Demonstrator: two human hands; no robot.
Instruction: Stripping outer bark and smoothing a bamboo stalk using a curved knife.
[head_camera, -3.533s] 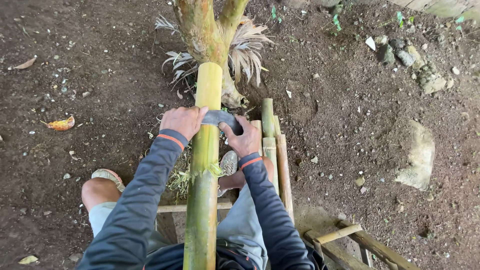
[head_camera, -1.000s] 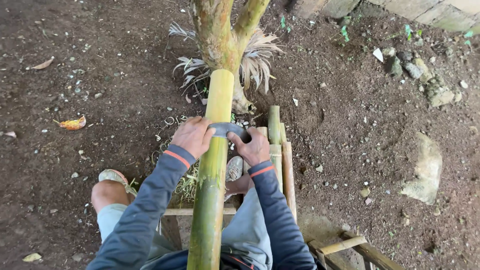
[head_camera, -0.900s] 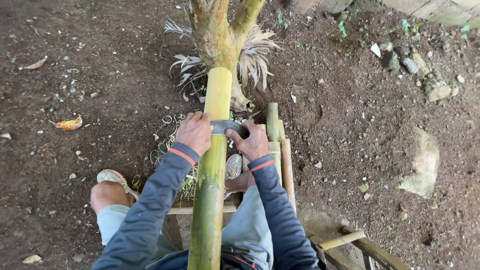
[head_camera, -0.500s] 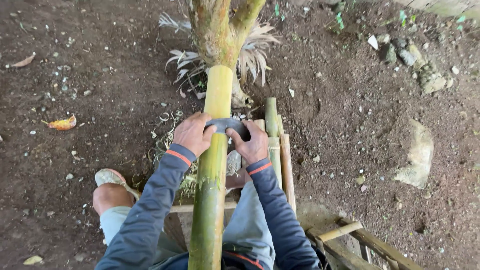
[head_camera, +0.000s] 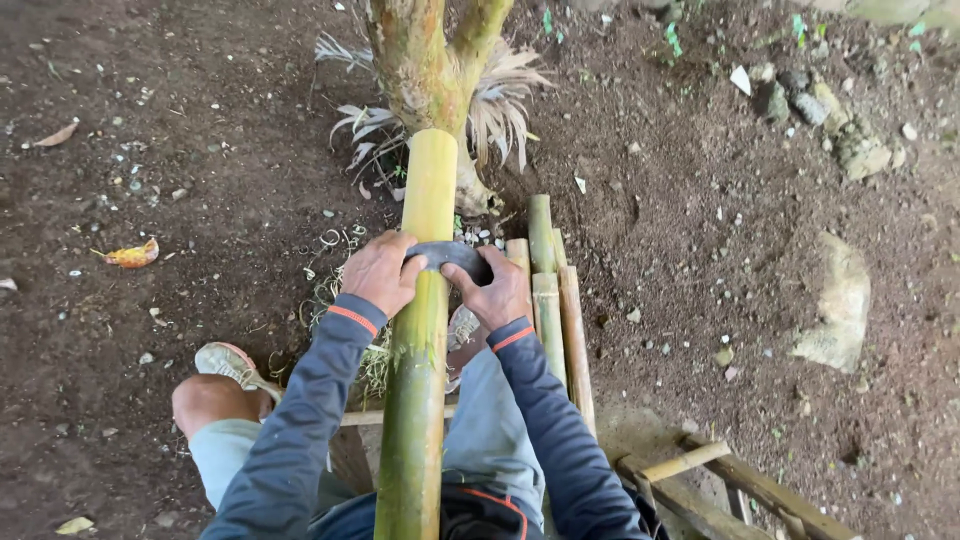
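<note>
Both hands, left hand (head_camera: 383, 272) and right hand (head_camera: 492, 290), grip what looks like a dark curved metal blade (head_camera: 447, 254) across the long green-yellow bamboo pole (head_camera: 420, 340).

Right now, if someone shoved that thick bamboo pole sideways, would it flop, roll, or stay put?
The bamboo pole looks stiff, running straight with no sag. Being round and smooth, it would probably roll if loose. Here the left hand and right hand press a dark curved blade across it, likely steadying it.
</note>
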